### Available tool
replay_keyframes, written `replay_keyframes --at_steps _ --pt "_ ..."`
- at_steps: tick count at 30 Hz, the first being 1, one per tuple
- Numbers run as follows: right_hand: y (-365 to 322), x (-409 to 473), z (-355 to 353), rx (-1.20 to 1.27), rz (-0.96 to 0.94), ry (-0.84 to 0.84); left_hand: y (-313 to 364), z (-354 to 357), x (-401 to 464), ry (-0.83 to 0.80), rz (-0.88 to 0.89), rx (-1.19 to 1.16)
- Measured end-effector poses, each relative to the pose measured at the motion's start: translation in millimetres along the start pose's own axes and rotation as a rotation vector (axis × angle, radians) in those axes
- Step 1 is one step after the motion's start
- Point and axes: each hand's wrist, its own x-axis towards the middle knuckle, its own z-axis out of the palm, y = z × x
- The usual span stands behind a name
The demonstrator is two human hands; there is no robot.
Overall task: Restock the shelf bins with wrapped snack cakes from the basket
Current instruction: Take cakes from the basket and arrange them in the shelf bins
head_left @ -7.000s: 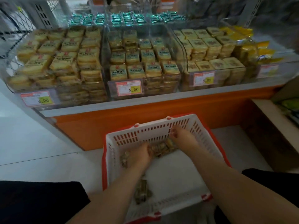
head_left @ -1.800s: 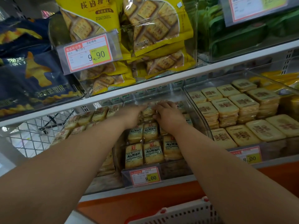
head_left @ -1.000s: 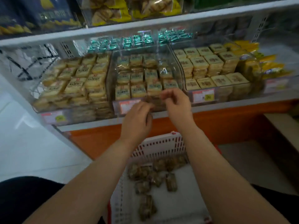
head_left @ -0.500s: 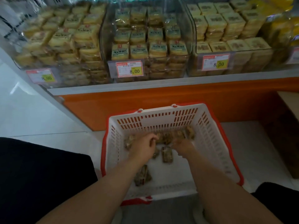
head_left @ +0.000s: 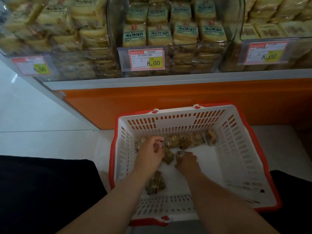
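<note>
Gathering wrapped snack cakes from the floor of the white-and-red shopping basket (head_left: 243, 149) below the shelf bins.

The left hand (head_left: 150, 153) curls its fingers round a cake (head_left: 167, 155) mid-basket; the right hand (head_left: 186, 160) pinches another (head_left: 180, 153) just beside it. More lie in a row (head_left: 185, 141) along the far wall, and one (head_left: 155, 183) near the left forearm. They look light, soft and crushable in slick film, so I would hold each gently across its flat sides. The middle bin (head_left: 168, 31) looks nearly full.
</note>
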Motion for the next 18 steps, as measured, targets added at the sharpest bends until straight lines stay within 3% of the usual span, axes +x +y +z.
replay_keyframes --at_steps 3,7,11,18 --pt "0.8 -0.9 -16.3 0.392 0.122 -0.138 1.5 -1.0 4.2 0.044 -0.051 -0.074" --pt "15.3 -26.0 -61.5 1.082 0.273 -0.598 4.8 -2.1 2.4 0.081 -0.096 -0.141" --pt "16.5 -60.7 -98.2 1.292 0.103 -0.814 16.6 -11.8 -6.3 0.054 -0.106 -0.186" --pt "-34.6 -141.0 -150.3 1.408 -0.244 -0.794 79.8 -46.8 -38.0 -0.231 -0.019 -0.376"
